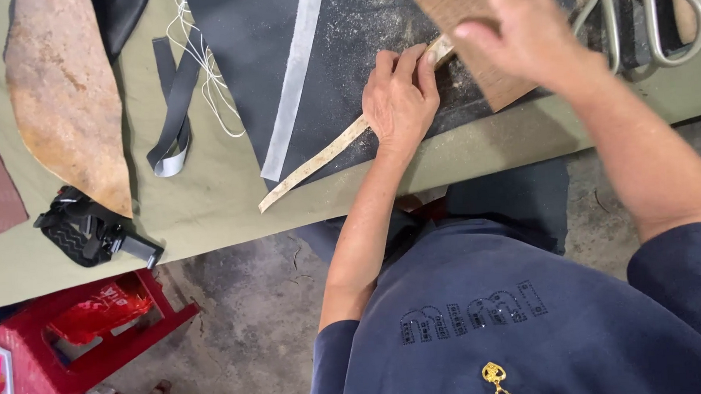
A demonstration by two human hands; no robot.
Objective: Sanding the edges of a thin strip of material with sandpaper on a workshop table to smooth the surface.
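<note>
In the head view, the left hand (pixel 397 94) lies palm down near the middle of the frame, its forearm running up from about seven o'clock, wrist straight, fingers (pixel 408 63) laid flat and together on a long pale strip (pixel 318 161); it presses the strip to the bench rather than closing round it. The strip runs on a slant from its free tip at about eight o'clock of that hand up to the fingertips at one o'clock, lying half on a dark sheet (pixel 260 45) dusted with pale grit and half on the olive cloth of the table (pixel 211 202). The right hand (pixel 527 39) comes in from the four o'clock corner, its forearm bare below a dark blue sleeve, and is clasped round a brown rough-faced block (pixel 460 7) held just above the strip's upper end; the hand is blurred. At one o'clock of the right hand lie large metal shears (pixel 655 31). A light grey band (pixel 292 82) crosses the dark sheet at ten o'clock of the left hand; farther left are a folded dark strap (pixel 173 110), loose white cord (pixel 206 78) and a rust-brown leather piece (pixel 67 98). A small black pouch (pixel 84 229) sits near the table's edge at eight o'clock. Below the table are a cracked concrete floor (pixel 253 301) and a red plastic stool (pixel 99 330).
</note>
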